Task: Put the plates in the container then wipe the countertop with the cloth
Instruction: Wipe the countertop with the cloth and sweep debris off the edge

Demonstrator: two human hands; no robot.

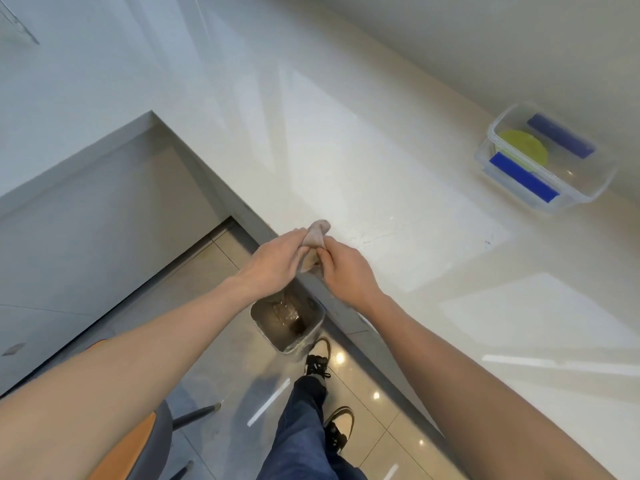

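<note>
A small greyish-beige cloth (316, 234) is bunched between both hands at the front edge of the white countertop (363, 161). My left hand (277, 259) grips it from the left and my right hand (341, 268) pinches it from the right. Both hands hover over the counter's edge, above a bin on the floor. Far to the right stands a clear plastic container (588, 183) with blue side clips. Inside it lies a yellow-green plate (519, 145); whether more plates lie under it I cannot tell.
A grey waste bin (289, 320) stands on the tiled floor right below my hands, against the counter's face. My legs and shoes (317, 362) are beside it. An orange-and-grey chair (138, 445) is at the lower left. The counter turns a corner at the upper left.
</note>
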